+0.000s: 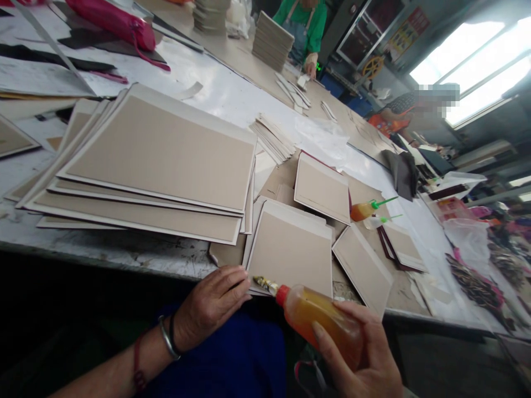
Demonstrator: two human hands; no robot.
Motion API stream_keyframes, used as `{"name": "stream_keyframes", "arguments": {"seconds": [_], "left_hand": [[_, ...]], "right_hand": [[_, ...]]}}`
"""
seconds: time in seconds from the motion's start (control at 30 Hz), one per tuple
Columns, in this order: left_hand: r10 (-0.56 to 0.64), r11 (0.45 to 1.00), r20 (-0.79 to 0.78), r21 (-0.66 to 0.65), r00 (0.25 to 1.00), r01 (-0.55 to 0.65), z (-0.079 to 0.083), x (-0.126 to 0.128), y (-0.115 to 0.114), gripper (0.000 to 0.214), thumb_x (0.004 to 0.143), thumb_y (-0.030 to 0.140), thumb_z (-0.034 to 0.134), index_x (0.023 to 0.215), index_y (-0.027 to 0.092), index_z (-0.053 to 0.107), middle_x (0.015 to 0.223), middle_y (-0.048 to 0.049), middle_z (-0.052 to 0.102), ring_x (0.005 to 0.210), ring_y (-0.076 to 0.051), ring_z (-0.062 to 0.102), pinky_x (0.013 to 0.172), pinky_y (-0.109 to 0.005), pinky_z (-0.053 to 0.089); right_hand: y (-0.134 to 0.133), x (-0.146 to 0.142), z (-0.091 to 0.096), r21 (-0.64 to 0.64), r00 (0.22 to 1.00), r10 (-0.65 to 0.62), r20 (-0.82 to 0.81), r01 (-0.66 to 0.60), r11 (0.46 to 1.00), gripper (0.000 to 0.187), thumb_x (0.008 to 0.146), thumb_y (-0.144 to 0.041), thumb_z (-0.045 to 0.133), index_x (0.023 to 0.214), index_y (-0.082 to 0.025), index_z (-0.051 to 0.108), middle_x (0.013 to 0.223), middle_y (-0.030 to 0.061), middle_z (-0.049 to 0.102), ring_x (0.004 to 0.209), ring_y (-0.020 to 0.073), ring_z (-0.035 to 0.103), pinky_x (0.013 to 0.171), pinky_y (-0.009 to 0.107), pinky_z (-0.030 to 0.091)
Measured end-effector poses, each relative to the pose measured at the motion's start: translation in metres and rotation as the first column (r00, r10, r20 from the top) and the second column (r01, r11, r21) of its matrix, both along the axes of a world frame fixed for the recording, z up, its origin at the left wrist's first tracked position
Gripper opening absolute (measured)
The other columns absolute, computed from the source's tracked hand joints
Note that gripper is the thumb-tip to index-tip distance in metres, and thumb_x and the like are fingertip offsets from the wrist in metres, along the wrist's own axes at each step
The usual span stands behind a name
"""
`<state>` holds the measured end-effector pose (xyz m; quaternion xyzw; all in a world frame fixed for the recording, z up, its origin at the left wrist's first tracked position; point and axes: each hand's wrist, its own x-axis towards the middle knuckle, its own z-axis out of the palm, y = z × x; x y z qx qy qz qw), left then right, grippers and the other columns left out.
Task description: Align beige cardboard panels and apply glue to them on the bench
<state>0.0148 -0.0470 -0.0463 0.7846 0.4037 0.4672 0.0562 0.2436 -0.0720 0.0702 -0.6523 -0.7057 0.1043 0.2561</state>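
Observation:
My right hand (365, 348) is wrapped round a clear squeeze bottle (309, 315) of amber liquid that looks like glue. The bottle has a red collar, and its crusted nozzle tip points left over the near edge of a beige panel with a pale border (290, 249). My left hand (218, 296) reaches in from the left, its fingers stretched out and close together, the tips at that panel's near left corner. The left thumb is hidden. Under this panel lie others like it, slightly offset.
A stack of large beige panels (161, 149) lies left, partly over the table edge. Smaller panels (323, 188), another amber bottle (363, 210) and paper strips (271, 138) lie beyond. A pink pouch (112, 22) is far left. A person in green (319, 25) works across the table.

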Motion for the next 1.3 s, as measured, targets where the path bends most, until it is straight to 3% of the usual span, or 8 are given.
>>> {"name": "stream_keyframes", "arguments": {"seconds": [0.1, 0.37, 0.53, 0.63, 0.8, 1.0, 1.13, 1.3], "left_hand": [[-0.001, 1.0, -0.005, 0.005, 1.0, 0.001, 0.001, 0.0, 0.0, 0.021, 0.079, 0.01, 0.058, 0.1, 0.009, 0.06, 0.097, -0.011, 0.065, 0.1, -0.02, 0.056, 0.086, -0.034, 0.051], [-0.009, 1.0, -0.004, -0.005, 1.0, 0.009, 0.002, -0.001, 0.0, 0.02, 0.08, 0.01, 0.057, 0.1, 0.011, 0.06, 0.097, -0.0102, 0.064, 0.1, -0.02, 0.056, 0.085, -0.035, 0.051], [0.0, 1.0, -0.015, 0.004, 1.0, 0.0, 0.003, -0.001, 0.001, 0.02, 0.08, 0.011, 0.057, 0.1, 0.013, 0.06, 0.098, -0.009, 0.064, 0.098, -0.019, 0.057, 0.085, -0.033, 0.051], [0.002, 1.0, -0.023, 0.007, 1.0, -0.001, 0.002, -0.001, 0.001, 0.02, 0.081, 0.011, 0.056, 0.1, 0.013, 0.06, 0.098, -0.0087, 0.064, 0.098, -0.019, 0.057, 0.084, -0.033, 0.051], [-0.012, 1.0, -0.031, 0.022, 0.999, 0.012, 0.001, -0.001, 0.001, 0.021, 0.081, 0.01, 0.055, 0.101, 0.011, 0.06, 0.1, -0.0103, 0.063, 0.1, -0.02, 0.057, 0.085, -0.034, 0.05], [-0.047, 0.999, -0.033, 0.027, 0.998, 0.048, 0.001, -0.002, 0.003, 0.023, 0.082, 0.01, 0.052, 0.105, 0.012, 0.058, 0.102, -0.0089, 0.063, 0.101, -0.019, 0.057, 0.09, -0.03, 0.047], [-0.061, 0.997, -0.043, 0.036, 0.997, 0.063, -0.003, -0.003, 0.003, 0.025, 0.084, 0.014, 0.051, 0.108, 0.014, 0.057, 0.103, -0.0076, 0.063, 0.101, -0.019, 0.057, 0.092, -0.03, 0.046], [-0.075, 0.996, -0.049, 0.036, 0.996, 0.077, -0.003, -0.002, 0.004, 0.026, 0.086, 0.018, 0.048, 0.109, 0.018, 0.058, 0.103, -0.0053, 0.064, 0.1, -0.018, 0.058, 0.09, -0.029, 0.047]], "right_hand": [[-0.001, -0.001, 0.001, 0.009, 1.0, 0.017, 0.015, -0.017, 1.0, 0.032, 0.073, -0.037, 0.062, 0.1, -0.024, 0.051, 0.095, 0.0021, 0.058, 0.079, 0.0172, 0.061, 0.071, 0.026, 0.049], [-0.008, -0.001, 0.014, -0.028, 0.953, -0.302, 0.017, 0.302, 0.953, 0.036, 0.071, -0.052, 0.057, 0.093, -0.023, 0.054, 0.088, 0.0007, 0.058, 0.072, 0.0168, 0.058, 0.066, 0.026, 0.047], [-0.008, -0.001, 0.01, -0.017, 0.973, -0.228, -0.03, 0.228, 0.974, 0.035, 0.069, -0.047, 0.061, 0.094, -0.023, 0.053, 0.089, 0.0006, 0.059, 0.072, 0.0167, 0.059, 0.067, 0.027, 0.047], [-0.01, 0.0, 0.01, -0.059, 0.954, -0.295, -0.043, 0.293, 0.954, 0.035, 0.07, -0.049, 0.059, 0.095, -0.025, 0.053, 0.09, -0.0003, 0.058, 0.074, 0.0163, 0.059, 0.069, 0.027, 0.046], [-0.018, 0.024, 0.018, -0.032, 0.901, -0.433, 0.034, 0.434, 0.901, 0.04, 0.068, -0.055, 0.057, 0.093, -0.024, 0.053, 0.088, -0.0002, 0.059, 0.074, 0.0178, 0.058, 0.072, 0.029, 0.046], [-0.029, 0.062, 0.021, 0.039, 0.864, -0.48, 0.15, 0.48, 0.876, 0.044, 0.065, -0.056, 0.059, 0.093, -0.022, 0.054, 0.088, 0.0017, 0.059, 0.074, 0.0197, 0.058, 0.07, 0.032, 0.048], [-0.033, 0.067, 0.019, 0.047, 0.859, -0.501, 0.107, 0.499, 0.865, 0.041, 0.067, -0.053, 0.059, 0.093, -0.022, 0.053, 0.089, 0.0019, 0.058, 0.075, 0.0197, 0.058, 0.071, 0.032, 0.047], [-0.033, 0.033, 0.008, -0.031, 0.872, -0.476, -0.111, 0.476, 0.879, 0.035, 0.069, -0.046, 0.06, 0.094, -0.023, 0.051, 0.09, 0.0013, 0.057, 0.077, 0.0179, 0.057, 0.073, 0.031, 0.046]]}}
